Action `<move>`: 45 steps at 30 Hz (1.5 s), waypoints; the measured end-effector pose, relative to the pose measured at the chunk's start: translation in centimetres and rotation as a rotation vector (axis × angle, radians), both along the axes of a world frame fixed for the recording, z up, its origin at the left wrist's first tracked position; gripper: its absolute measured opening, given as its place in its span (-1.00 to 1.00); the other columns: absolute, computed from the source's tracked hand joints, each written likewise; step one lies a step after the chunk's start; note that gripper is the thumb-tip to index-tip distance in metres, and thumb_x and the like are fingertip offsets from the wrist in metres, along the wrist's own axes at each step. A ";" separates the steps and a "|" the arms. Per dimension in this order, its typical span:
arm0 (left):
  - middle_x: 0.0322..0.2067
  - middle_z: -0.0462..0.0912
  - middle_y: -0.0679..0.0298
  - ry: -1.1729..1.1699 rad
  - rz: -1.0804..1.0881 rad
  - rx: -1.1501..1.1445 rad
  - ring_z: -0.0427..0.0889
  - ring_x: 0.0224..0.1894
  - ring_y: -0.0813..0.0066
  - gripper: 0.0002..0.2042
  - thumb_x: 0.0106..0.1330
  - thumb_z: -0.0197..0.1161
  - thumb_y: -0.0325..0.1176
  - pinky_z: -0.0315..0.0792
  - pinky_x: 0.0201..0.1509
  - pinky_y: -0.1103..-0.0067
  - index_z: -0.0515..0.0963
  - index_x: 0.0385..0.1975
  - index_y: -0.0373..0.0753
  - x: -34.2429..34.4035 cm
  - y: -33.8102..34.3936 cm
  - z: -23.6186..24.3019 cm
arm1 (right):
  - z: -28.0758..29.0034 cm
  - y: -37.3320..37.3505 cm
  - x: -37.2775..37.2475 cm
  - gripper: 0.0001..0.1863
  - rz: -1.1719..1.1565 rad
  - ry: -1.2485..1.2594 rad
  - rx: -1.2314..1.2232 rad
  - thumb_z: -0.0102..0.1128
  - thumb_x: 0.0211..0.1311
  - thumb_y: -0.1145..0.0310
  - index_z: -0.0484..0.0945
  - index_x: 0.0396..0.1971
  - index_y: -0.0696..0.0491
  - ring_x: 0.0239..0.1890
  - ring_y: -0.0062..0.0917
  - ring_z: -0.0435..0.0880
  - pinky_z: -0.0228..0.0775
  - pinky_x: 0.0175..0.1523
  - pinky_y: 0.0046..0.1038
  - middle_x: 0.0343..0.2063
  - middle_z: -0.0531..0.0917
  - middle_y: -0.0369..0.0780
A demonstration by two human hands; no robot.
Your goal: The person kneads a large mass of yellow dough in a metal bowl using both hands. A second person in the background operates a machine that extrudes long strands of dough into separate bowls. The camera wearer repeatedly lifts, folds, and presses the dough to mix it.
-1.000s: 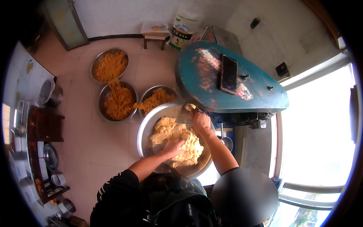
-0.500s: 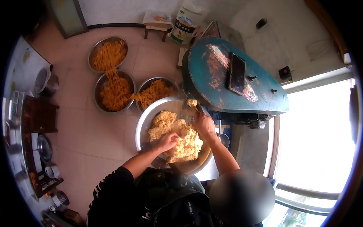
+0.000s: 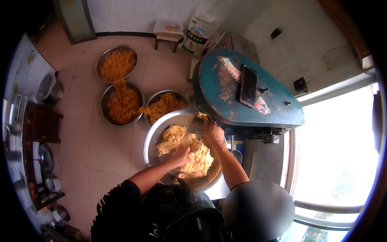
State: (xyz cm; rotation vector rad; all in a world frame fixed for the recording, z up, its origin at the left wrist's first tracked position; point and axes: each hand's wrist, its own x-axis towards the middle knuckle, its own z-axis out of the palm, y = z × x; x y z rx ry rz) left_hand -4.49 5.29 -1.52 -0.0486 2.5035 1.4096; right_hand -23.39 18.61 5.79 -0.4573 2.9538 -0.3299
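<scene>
A wide metal basin (image 3: 150,139) in front of me holds a large lumpy mass of pale yellow dough (image 3: 200,160). My left hand (image 3: 182,157) rests on the dough, its thumb apart from the fingers. The fingertips are partly lost against the dough. On the right side of the basin, my right hand (image 3: 215,133) is closed round a flat metal scraper (image 3: 196,126). Its blade tilts over the far part of the basin, and a lump of dough (image 3: 202,116) clings near its top. My fingers cover the scraper's grip.
Beyond the basin stand three metal bowls of orange noodle-like strips (image 3: 121,105). A teal machine housing (image 3: 225,97) with a phone (image 3: 248,86) on top crowds the right. A ladle (image 3: 237,156) lies beside the basin. A sack (image 3: 198,34) and small stool (image 3: 168,36) stand at the wall.
My left hand has shifted slightly right and down over the dough, its thumb lifting away from the fingers. My right hand keeps the scraper near the rim. The view has tilted slightly.
</scene>
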 end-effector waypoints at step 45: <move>-0.06 0.56 0.00 0.353 0.371 0.389 0.59 -0.03 0.19 -0.66 0.51 0.16 -0.34 0.48 0.03 0.41 0.36 0.18 -0.32 2.9 0.4 8.0 | -0.6 -2.5 -0.9 -0.39 -0.022 -0.146 -0.003 -0.21 0.54 -0.12 0.61 -0.05 0.15 -0.25 0.08 0.75 0.59 -0.15 0.05 -0.33 0.72 0.19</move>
